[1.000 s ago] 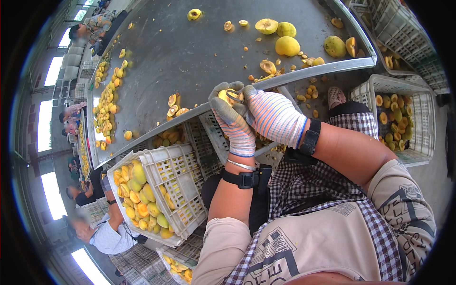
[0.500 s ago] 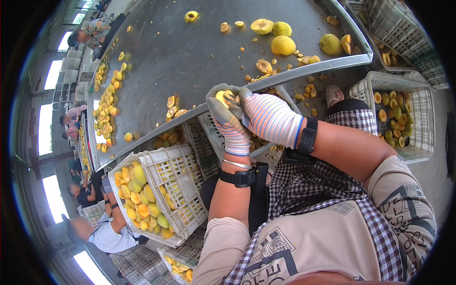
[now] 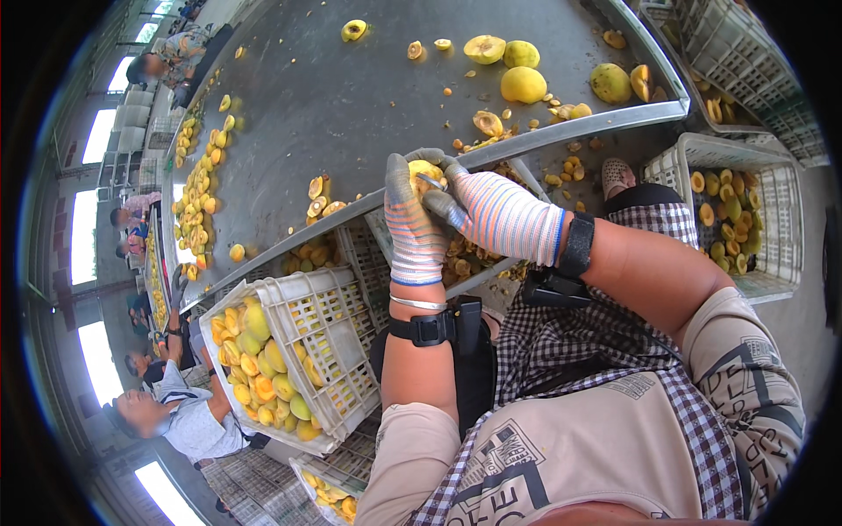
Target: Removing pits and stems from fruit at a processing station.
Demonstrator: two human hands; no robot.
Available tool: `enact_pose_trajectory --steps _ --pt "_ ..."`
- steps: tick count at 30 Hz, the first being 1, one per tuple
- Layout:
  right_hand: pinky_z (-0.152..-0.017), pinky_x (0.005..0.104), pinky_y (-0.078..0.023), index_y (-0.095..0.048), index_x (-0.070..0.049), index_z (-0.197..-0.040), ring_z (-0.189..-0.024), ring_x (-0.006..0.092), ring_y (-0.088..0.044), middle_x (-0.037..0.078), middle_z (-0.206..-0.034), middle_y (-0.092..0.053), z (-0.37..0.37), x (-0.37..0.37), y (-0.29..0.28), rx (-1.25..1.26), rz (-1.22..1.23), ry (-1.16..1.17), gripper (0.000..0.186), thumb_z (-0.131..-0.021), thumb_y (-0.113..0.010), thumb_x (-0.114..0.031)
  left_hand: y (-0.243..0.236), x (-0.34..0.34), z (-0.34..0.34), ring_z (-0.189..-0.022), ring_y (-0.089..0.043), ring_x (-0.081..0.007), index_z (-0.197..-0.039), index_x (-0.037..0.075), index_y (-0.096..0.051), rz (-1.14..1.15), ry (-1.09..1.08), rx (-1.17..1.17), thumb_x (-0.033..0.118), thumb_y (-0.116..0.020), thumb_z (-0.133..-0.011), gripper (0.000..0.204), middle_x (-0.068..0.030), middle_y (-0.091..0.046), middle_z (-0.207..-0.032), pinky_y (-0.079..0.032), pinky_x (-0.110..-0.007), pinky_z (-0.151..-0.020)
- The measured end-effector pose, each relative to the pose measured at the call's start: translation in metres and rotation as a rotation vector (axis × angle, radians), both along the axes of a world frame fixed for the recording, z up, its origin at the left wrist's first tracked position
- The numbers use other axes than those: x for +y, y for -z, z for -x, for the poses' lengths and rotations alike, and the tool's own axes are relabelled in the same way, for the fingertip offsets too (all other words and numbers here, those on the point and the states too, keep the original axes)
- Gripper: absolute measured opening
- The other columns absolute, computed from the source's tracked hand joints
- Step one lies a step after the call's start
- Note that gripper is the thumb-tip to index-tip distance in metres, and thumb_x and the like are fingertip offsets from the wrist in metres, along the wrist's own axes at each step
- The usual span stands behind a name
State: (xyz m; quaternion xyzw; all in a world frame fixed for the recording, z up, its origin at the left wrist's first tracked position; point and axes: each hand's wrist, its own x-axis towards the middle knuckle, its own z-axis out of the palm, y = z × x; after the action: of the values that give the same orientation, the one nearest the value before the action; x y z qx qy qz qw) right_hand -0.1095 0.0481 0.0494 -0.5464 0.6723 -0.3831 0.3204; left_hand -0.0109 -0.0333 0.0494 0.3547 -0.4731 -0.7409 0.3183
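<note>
Both of my hands wear striped knit gloves with grey coated fingers and meet just in front of the metal table's near edge. My left hand [image 3: 410,219] is closed around a yellow peach [image 3: 424,167]. My right hand [image 3: 498,210] grips a small metal pitting tool [image 3: 430,181], its thin end against the peach's flesh; the handle is hidden in the fingers. Beyond my hands, whole and halved peaches lie on the table, among them a whole yellow one [image 3: 523,85] and an opened half [image 3: 487,123].
The grey metal table [image 3: 298,114] has a raised rim, with peach halves [image 3: 197,210] heaped along its left side. Crates of peaches stand at left [image 3: 324,307] and right [image 3: 781,254]. Scraps lie beneath the table. A co-worker [image 3: 184,412] reaches toward the table's left corner.
My left wrist has shifted slightly left and the peach has turned in my fingers; the metal tool shows more plainly. At left, the co-worker has raised an arm toward the table.
</note>
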Motion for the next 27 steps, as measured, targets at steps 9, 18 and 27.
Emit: enact_pose_trajectory --steps 9,18,27 --pt "-0.065 0.0437 -0.050 -0.051 0.008 -0.106 -0.073 0.0387 -0.062 0.023 -0.074 -0.062 0.007 -0.001 0.000 0.038 -0.013 -0.067 0.042 -0.093 -0.048 -0.032 -0.002 -0.001 -0.001 -0.089 -0.059 -0.0214 -0.100 0.002 -0.059 -0.022 -0.021 -0.057 0.053 -0.041 -0.093 0.054 -0.0115 -0.062 -0.092 -0.047 -0.034 -0.086" --pt "-0.067 0.0415 -0.051 -0.051 0.006 -0.107 -0.076 0.0378 -0.062 0.021 -0.078 -0.063 0.007 0.005 -0.010 -0.077 -0.020 -0.064 0.037 -0.092 -0.051 -0.028 0.016 0.004 0.000 -0.087 -0.057 -0.0172 -0.098 0.004 -0.059 0.362 -0.093 -0.055 0.048 -0.036 -0.096 0.050 -0.0078 -0.060 -0.090 -0.046 -0.033 -0.083" --pt "-0.063 0.0425 -0.051 -0.054 0.005 -0.097 -0.070 0.0383 -0.062 0.022 -0.075 -0.062 0.012 0.010 -0.012 0.070 -0.050 -0.089 0.031 -0.089 -0.054 -0.025 0.026 -0.010 -0.008 -0.078 -0.059 -0.0158 -0.093 0.003 -0.061 0.477 -0.001 -0.323 0.039 -0.037 -0.096 0.043 -0.0060 -0.062 -0.083 -0.049 -0.030 -0.074"
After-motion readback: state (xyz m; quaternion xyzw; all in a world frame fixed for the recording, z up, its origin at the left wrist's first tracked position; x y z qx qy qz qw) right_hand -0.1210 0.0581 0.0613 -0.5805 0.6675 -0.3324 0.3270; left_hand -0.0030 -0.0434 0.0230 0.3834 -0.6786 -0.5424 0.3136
